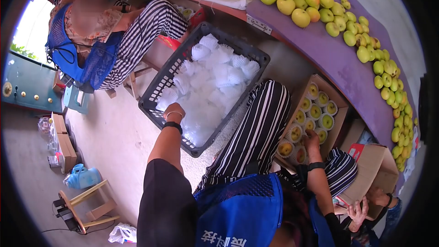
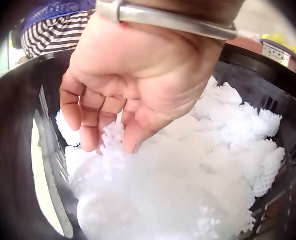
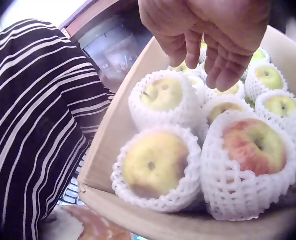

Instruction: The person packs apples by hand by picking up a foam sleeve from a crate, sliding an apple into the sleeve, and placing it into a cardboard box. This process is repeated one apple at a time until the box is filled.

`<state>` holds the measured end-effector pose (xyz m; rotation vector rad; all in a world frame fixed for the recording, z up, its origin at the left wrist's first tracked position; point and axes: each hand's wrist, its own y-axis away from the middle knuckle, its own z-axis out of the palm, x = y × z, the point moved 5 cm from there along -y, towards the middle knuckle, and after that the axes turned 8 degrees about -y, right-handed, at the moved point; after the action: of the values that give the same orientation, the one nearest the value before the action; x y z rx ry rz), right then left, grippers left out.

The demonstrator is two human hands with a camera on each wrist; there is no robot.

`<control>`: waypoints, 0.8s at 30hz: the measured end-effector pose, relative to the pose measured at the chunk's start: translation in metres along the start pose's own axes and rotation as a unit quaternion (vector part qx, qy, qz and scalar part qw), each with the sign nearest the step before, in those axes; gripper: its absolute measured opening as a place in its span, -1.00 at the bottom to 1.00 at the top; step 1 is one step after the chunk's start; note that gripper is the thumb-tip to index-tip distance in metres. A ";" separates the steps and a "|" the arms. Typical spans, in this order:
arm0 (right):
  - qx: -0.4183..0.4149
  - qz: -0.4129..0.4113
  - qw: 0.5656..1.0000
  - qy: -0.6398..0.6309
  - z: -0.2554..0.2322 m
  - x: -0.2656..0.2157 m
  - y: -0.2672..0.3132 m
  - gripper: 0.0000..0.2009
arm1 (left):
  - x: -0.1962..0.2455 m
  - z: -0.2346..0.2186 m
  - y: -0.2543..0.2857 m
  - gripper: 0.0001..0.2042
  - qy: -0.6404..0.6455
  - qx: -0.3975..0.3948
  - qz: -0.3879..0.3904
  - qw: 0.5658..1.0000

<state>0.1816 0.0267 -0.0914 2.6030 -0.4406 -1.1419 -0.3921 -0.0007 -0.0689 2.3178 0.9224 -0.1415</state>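
My left hand (image 1: pixel 174 111) reaches into a black plastic basket (image 1: pixel 170 64) heaped with white foam net sleeves (image 1: pixel 219 75). In the left wrist view, its thumb and fingers pinch the tip of one foam net sleeve (image 2: pixel 113 145). My right hand (image 1: pixel 312 142) hovers over a cardboard box (image 1: pixel 340 103) by my knee, fingers loosely bent and holding nothing. Inside the box sit several apples (image 3: pixel 155 162) in white foam nets, packed side by side. A red-blushed apple (image 3: pixel 255 145) stands in its net at the near edge of the box.
Many loose yellow-green apples (image 1: pixel 300 17) line a purple-covered table (image 1: pixel 292 36). At upper left sits another person in striped trousers (image 1: pixel 141 36). Another person's hands (image 1: pixel 359 212) are beside a second cardboard box (image 1: pixel 370 160) at lower right. A blue jug (image 1: pixel 84 177) and wooden stool (image 1: pixel 87 196) stand left.
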 end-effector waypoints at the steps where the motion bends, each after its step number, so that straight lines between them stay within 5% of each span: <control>1: 0.002 0.000 1.000 -0.001 0.000 0.001 0.000 -0.68 | -0.004 0.007 -0.007 -0.69 0.037 -0.026 0.006 0.999; 5: -0.002 0.013 0.999 -0.036 -0.001 0.008 -0.004 -0.68 | -0.016 0.012 -0.045 -0.72 0.082 0.104 0.067 0.989; 6: -0.004 0.020 0.998 -0.051 0.000 0.009 -0.004 -0.68 | -0.016 0.022 -0.068 -0.71 -0.014 0.110 0.138 0.984; 9: 0.010 -0.013 0.998 -0.059 -0.003 0.002 -0.001 -0.68 | -0.037 0.015 -0.074 -0.68 0.057 0.170 0.024 0.983; 11: 0.017 -0.016 0.998 -0.053 -0.011 -0.020 0.011 -0.69 | -0.033 -0.014 -0.047 -0.70 0.063 0.191 0.034 0.979; 12: 0.022 -0.018 0.999 -0.045 -0.014 -0.031 0.015 -0.70 | -0.035 -0.016 -0.043 -0.72 0.334 0.103 -0.007 0.937; 13: 0.030 -0.017 0.998 -0.049 -0.015 -0.035 0.016 -0.70 | -0.029 -0.020 -0.030 -0.73 0.576 0.002 -0.044 0.817; 14: 0.035 -0.033 0.997 -0.054 -0.018 -0.039 0.017 -0.70 | -0.019 -0.038 -0.014 -0.81 0.642 0.014 -0.009 0.767; 15: 0.042 -0.048 0.996 -0.059 -0.022 -0.044 0.018 -0.71 | -0.008 -0.057 0.004 -0.81 0.641 0.013 0.003 0.767; 17: 0.073 -0.030 0.989 -0.122 -0.027 -0.054 0.021 -0.72 | 0.024 -0.098 0.043 -0.90 0.735 -0.007 0.123 0.666; 18: 0.060 -0.071 0.981 -0.172 -0.030 -0.062 0.023 -0.74 | 0.039 -0.115 0.065 -0.90 0.734 -0.014 0.137 0.665; 20: 0.018 -0.090 0.962 -0.258 -0.036 -0.080 0.030 -0.77 | 0.077 -0.153 0.116 -0.95 0.771 -0.057 0.271 0.574; 24: -0.011 -0.078 0.904 -0.421 -0.051 -0.111 0.058 -0.84 | 0.152 -0.177 0.217 -0.96 0.737 -0.164 0.415 0.508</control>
<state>0.1384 0.0208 0.0372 2.0131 -0.3655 -2.2909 -0.1596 0.0718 0.1363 1.7481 0.1625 2.4372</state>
